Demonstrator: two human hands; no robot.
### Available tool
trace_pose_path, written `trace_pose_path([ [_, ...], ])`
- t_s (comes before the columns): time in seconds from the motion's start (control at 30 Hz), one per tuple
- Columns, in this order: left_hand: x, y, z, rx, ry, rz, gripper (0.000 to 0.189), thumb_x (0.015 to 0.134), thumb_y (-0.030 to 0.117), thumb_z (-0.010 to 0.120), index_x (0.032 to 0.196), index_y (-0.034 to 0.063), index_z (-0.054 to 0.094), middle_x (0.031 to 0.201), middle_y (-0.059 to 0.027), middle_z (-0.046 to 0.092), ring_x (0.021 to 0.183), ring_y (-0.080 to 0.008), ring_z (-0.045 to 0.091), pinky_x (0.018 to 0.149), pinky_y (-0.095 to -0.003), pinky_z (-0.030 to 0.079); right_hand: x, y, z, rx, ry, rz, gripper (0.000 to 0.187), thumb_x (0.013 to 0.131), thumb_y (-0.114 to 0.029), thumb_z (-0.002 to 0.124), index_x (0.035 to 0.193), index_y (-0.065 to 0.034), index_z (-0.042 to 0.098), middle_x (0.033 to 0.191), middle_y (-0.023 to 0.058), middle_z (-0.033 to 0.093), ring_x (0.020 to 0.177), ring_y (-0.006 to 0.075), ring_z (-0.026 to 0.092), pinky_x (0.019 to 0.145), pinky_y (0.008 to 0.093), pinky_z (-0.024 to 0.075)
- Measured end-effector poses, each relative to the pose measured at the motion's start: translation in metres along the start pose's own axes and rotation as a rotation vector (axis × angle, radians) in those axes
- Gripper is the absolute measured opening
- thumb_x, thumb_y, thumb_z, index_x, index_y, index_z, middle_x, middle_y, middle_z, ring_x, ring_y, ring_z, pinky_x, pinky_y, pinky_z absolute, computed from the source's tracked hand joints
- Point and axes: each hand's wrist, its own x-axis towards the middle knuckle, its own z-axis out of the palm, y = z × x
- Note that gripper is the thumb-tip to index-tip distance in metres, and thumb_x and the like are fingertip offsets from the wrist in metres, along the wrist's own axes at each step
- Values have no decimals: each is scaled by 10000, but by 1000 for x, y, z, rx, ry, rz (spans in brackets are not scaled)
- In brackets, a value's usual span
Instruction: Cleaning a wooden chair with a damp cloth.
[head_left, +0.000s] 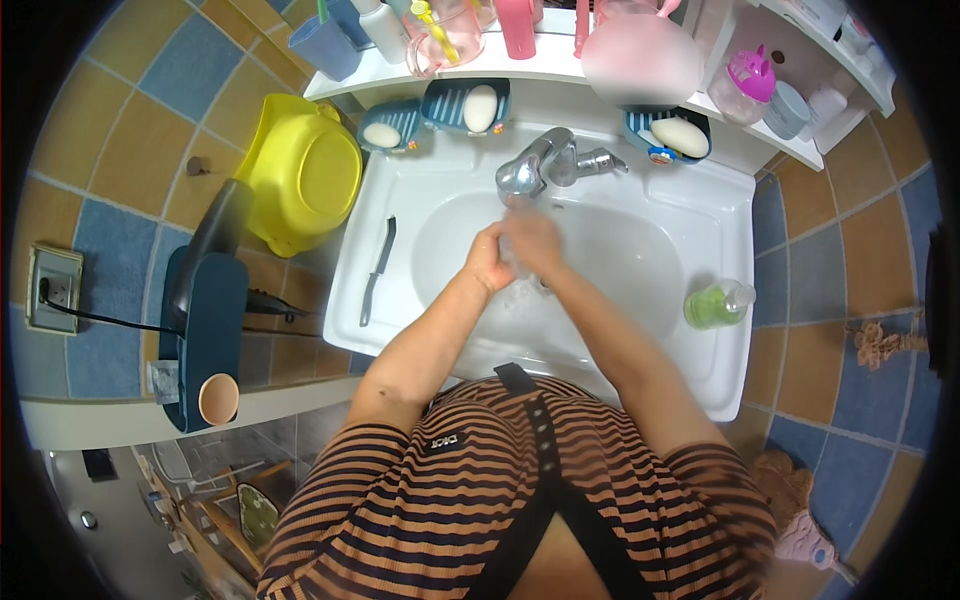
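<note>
Under the spout of the chrome tap (525, 172), my left hand (489, 259) and my right hand (536, 241) are close together over the white washbasin (630, 262). The fingers of my left hand look curled, its thumb towards the tap. Motion blur covers my right hand, which overlaps the area beside the left palm. Something pale and translucent shows between the two; whether it is running water or a clear object I cannot tell. Below the hands, water splashes in the bowl near the drain.
A utility knife (379, 270) lies on the basin's left rim, and a green soap bottle (716, 304) stands on the right. Soap dishes (466, 105) sit behind, below a white shelf (555, 69). Yellow basins (304, 176) and a hair-dryer holder (214, 330) hang at left.
</note>
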Motion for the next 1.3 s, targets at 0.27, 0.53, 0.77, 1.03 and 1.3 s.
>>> trace_pose_path([
  [0.27,19,10,-29,-78,-98,213,351,842,285,416,1124,76,415,1148,-140,451,1056,-318,436,858,-540,348,-25,-15,15,2,79,-569,238,796,-201,438,906,-37,570,1074,188,498,1002,325,471,837,406,363],
  [0.53,-14,20,24,-85,-1,-6,380,834,348,399,1041,43,491,1060,-128,514,1011,-267,480,901,-400,367,-19,-11,-30,-187,-96,-556,372,752,-250,527,1052,-37,476,1059,159,491,1046,325,415,900,555,246],
  [0.77,-23,12,51,155,-76,-120,351,798,328,433,985,43,516,964,-114,552,880,-250,540,806,-392,432,-9,-29,-56,-330,-133,-743,379,713,-272,575,980,-23,471,1010,139,510,981,267,464,930,472,255],
  [1.03,12,3,15,349,182,248,400,810,382,422,1004,41,501,888,-100,564,796,-216,556,748,-336,451,-4,-18,-21,-29,74,-526,227,763,-232,509,781,-13,569,761,168,572,766,312,535,733,401,392],
  [1.3,-24,10,19,626,171,116,526,772,404,533,1132,44,401,998,-43,482,902,-156,483,766,-297,413,15,-1,-48,886,-99,369,189,764,-156,514,814,15,580,777,58,576,689,115,529,600,269,419],
])
